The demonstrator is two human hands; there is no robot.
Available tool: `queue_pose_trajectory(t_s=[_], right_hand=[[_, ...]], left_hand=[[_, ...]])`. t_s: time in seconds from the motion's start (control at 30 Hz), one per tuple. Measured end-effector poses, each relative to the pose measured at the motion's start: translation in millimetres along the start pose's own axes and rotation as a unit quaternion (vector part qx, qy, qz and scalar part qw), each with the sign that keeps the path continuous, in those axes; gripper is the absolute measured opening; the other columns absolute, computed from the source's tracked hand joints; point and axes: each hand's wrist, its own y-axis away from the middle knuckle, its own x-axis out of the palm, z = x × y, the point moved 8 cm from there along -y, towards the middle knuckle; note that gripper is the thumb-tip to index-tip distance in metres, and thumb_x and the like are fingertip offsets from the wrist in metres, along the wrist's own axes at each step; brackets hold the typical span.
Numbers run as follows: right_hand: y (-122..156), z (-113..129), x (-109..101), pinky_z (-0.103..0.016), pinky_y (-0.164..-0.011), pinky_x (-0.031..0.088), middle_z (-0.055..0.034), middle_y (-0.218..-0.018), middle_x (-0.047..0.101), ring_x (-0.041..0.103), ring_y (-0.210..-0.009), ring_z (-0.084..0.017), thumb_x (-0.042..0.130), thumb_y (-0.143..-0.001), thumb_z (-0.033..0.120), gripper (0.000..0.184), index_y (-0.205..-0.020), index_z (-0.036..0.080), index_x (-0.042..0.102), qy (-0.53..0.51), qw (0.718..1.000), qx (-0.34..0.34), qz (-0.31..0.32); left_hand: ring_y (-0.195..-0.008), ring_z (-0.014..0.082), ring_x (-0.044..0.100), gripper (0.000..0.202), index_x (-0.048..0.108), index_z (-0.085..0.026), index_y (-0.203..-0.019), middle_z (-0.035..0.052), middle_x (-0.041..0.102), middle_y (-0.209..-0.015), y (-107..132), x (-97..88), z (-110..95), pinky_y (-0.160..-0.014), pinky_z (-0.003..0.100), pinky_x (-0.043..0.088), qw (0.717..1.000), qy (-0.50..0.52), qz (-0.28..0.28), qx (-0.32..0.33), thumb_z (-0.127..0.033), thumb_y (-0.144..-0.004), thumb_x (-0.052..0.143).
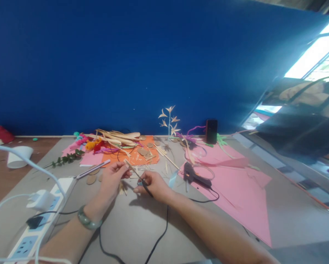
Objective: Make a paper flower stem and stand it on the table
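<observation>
My left hand [113,179] pinches a thin tan strip [129,164] that slants up and to the left; a green bangle [87,220] circles that wrist. My right hand [153,186] is closed on small black-handled scissors [145,185], whose blades meet the lower end of the strip. Both hands hover just above the grey table [131,223], near its middle. A small folded tan piece [122,189] lies under my left hand.
A black glue gun [195,177] lies on pink paper [236,183], its cable running toward me. Behind are orange paper [125,157] with tan strips and discs, a standing paper sprig [169,121], a phone [211,131]. A white power strip [40,216] sits left.
</observation>
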Motion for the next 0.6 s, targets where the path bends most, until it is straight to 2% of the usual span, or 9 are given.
queue_pose_trajectory(t_s=[0.17, 0.43, 0.6], right_hand=[[0.0, 1.1, -1.3, -0.019, -0.042, 0.028, 0.0072, -0.048, 0.053, 0.042, -0.043, -0.008, 0.088, -0.041, 0.044, 0.052, -0.072, 0.017, 0.055, 0.013, 1.000, -0.005, -0.006], [-2.4, -2.9, 0.8, -0.020, -0.044, 0.033, 0.0064, -0.051, 0.055, 0.048, -0.046, -0.010, 0.088, -0.043, 0.044, 0.054, -0.076, 0.018, 0.054, 0.005, 1.000, -0.021, 0.013], [-2.7, -3.3, -0.3, -0.020, -0.044, 0.034, 0.0060, -0.052, 0.056, 0.048, -0.047, -0.010, 0.088, -0.043, 0.046, 0.054, -0.076, 0.018, 0.054, 0.013, 1.000, -0.018, 0.014]], left_hand=[[-0.048, 0.0103, 0.061, 0.028, 0.061, -0.013, -0.072, -0.0004, 0.066, -0.056, -0.4, -0.3, -0.9, -0.050, 0.019, 0.049, 1.000, 0.007, -0.006, -0.002, -0.028, -0.057, 0.080], [-0.047, 0.0088, 0.059, 0.021, 0.063, -0.013, -0.069, -0.0002, 0.065, -0.053, 1.6, 5.3, 6.0, -0.049, 0.017, 0.047, 0.998, -0.021, 0.047, -0.030, -0.028, -0.063, 0.077], [-0.046, 0.0090, 0.059, 0.021, 0.064, -0.013, -0.068, 0.0006, 0.065, -0.054, 3.2, 6.8, 6.3, -0.048, 0.017, 0.046, 0.997, -0.015, 0.052, -0.048, -0.027, -0.062, 0.077]])
